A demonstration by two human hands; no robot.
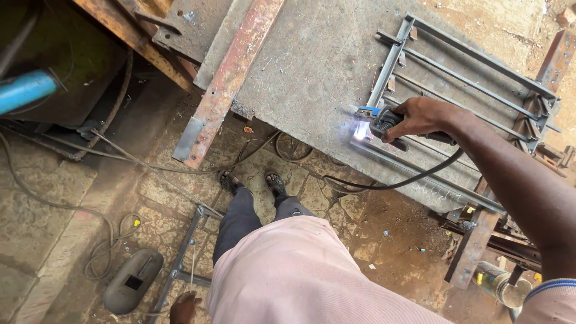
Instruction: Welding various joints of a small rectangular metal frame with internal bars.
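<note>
From the head camera, the person stands over a stone-paved floor and reaches the right hand [420, 117] out across a grey metal surface [312, 66]. That hand is closed around the handle of a welding holder [384, 123], whose tip meets the near rail of a steel frame [462, 90] lying flat on the surface; a bright bluish-white arc [362, 131] burns at the frame's near left corner. A black cable [390, 183] runs from the holder, over the surface's edge, toward the person's feet. The step in hand appears to be welding a joint at that corner. The next move likely calls for a steady grip, with the tip kept close to the seam while it creeps along the joint, the cable kept slack so it does not drag the holder off line. The left hand [183, 307] shows only partly at the bottom edge, far below the frame, beside a second narrow frame [180, 264] lying on the floor; whether it grips anything cannot be told. A grey welding mask [132, 282] lies on the floor just left of that hand.
</note>
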